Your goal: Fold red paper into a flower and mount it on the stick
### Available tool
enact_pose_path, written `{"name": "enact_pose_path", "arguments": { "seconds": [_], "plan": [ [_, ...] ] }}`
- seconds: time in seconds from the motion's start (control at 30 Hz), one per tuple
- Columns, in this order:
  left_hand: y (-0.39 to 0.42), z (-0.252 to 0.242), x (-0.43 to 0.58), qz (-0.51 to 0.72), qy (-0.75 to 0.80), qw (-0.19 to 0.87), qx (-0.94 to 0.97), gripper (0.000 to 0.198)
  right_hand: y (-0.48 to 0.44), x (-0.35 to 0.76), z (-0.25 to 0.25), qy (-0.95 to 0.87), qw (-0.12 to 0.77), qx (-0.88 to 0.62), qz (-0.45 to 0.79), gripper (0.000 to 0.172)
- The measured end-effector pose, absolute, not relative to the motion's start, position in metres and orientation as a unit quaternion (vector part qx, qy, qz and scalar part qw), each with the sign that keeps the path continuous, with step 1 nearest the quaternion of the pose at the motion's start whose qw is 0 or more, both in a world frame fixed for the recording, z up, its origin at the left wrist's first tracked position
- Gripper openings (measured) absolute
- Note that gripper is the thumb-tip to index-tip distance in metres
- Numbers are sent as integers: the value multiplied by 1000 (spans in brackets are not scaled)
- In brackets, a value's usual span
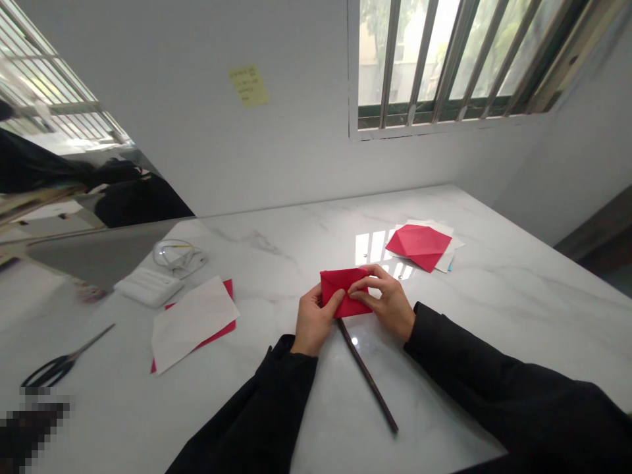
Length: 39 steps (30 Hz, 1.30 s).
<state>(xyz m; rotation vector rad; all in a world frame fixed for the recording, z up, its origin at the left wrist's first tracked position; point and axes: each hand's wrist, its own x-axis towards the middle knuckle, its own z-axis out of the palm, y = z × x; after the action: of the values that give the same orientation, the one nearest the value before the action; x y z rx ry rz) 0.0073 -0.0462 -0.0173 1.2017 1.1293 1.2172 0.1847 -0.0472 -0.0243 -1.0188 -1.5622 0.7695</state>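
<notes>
A folded red paper (340, 283) lies on the white marble table (296, 368) in the middle of the head view. My left hand (313, 322) pinches its left edge, thumb on top. My right hand (388, 299) presses and grips its right side with fingers curled over the fold. A thin dark stick (368, 375) lies on the table just below the paper, running toward me between my black sleeves.
Another folded red sheet (419, 245) rests on white papers at the right. A white sheet (190, 319) over red paper lies at the left, with a white box (148, 285), a coiled cable (172, 253) and black scissors (59, 365) beyond. A yellow note (249, 85) hangs on the wall.
</notes>
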Motion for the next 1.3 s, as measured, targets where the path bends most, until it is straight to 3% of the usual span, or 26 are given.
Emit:
{"name": "enact_pose_path", "arguments": {
  "seconds": [0.13, 0.47, 1.3],
  "plan": [
    [-48, -16, 9, 507, 466, 528, 497, 42, -48, 186, -23, -680, 523, -441, 266, 8],
    [-48, -14, 9, 501, 475, 514, 510, 42, -46, 187, -25, -691, 496, -457, 258, 9],
    [-50, -9, 9, 489, 461, 531, 516, 44, -47, 187, -17, -675, 494, -438, 329, 13]
  ]
}}
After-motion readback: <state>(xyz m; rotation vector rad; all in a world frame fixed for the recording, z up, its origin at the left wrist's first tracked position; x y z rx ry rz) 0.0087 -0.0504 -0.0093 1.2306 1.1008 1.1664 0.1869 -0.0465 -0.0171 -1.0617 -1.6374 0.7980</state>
